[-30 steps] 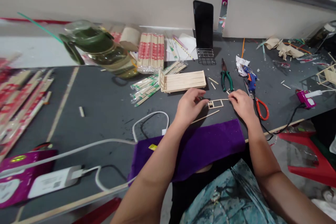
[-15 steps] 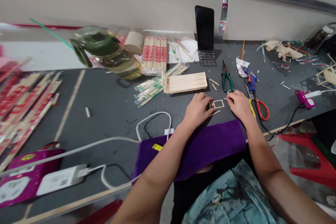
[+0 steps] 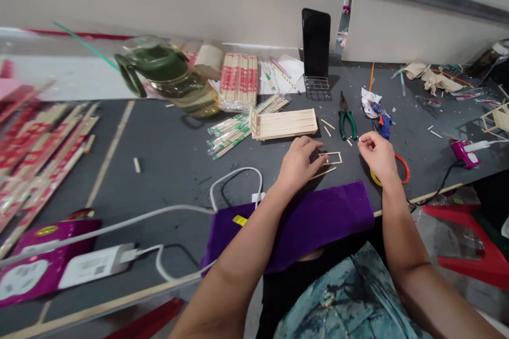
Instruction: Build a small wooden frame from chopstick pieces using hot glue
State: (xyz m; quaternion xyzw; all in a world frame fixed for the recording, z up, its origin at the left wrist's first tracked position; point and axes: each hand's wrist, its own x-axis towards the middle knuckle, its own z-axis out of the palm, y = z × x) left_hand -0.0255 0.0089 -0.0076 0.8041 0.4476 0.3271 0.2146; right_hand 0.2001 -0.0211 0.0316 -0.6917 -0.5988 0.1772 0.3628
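My left hand (image 3: 300, 163) hovers at a small rectangular frame of thin wooden sticks (image 3: 337, 153), thumb and fingers apart and partly covering its left end. A loose thin stick (image 3: 326, 173) lies just in front of the frame. My right hand (image 3: 378, 155) is raised to the right of it, thumb and forefinger pinched on a tiny pale piece of stick (image 3: 360, 139). Behind my hands stands a slatted wooden stick model (image 3: 284, 124). Green-handled pliers (image 3: 347, 123) and short stick offcuts (image 3: 327, 131) lie beyond. Scissors with red and yellow handles (image 3: 404, 167) are partly hidden by my right hand.
A blue glue gun (image 3: 384, 124) rests on crumpled paper (image 3: 369, 101). A phone (image 3: 316, 42) stands upright behind. To the left are packs of chopsticks (image 3: 238, 79), a jug (image 3: 175, 79), a white cable (image 3: 159, 213) and a purple power block (image 3: 67, 249). Purple cloth (image 3: 326, 212) hangs over the front edge.
My right hand has drawn back to the right, away from the small frame, still pinching. My left fingers have spread and loosened from the frame's left end. The view has shifted slightly.
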